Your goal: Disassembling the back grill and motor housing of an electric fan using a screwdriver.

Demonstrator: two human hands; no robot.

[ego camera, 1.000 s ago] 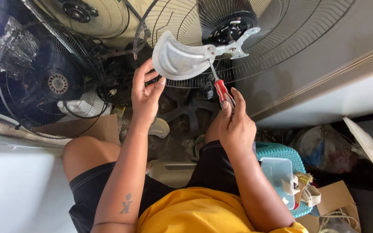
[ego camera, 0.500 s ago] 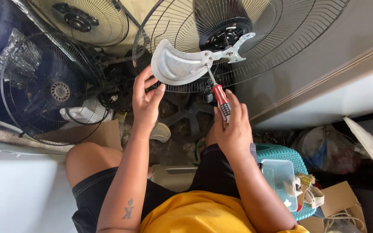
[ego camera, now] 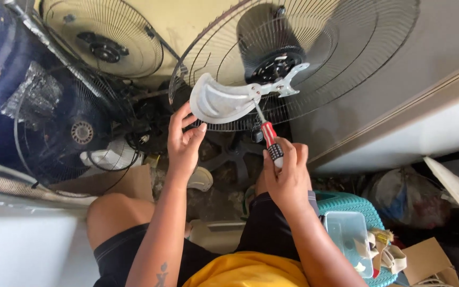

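My left hand (ego camera: 183, 139) grips the lower edge of a silver metal fan blade (ego camera: 220, 101) that is joined to a hub piece (ego camera: 285, 82) with a second arm. My right hand (ego camera: 285, 178) is closed around the red and black handle of a screwdriver (ego camera: 268, 139). Its shaft points up to the spot where the blade meets the hub. Behind them stands a large round wire fan guard (ego camera: 346, 64) with a dark motor (ego camera: 269, 66) at its centre.
Two more wire fan guards stand at the left: one (ego camera: 104, 45) against the yellow wall, one (ego camera: 70, 133) lower down over a white part (ego camera: 107, 157). A teal basket (ego camera: 346, 204) with a clear box (ego camera: 349, 236) sits at my right knee. Cardboard (ego camera: 426, 263) lies bottom right.
Both hands, the blade and the screwdriver have kept their grip and pose. The view has shifted slightly, so the fans appear a little lower in the picture.
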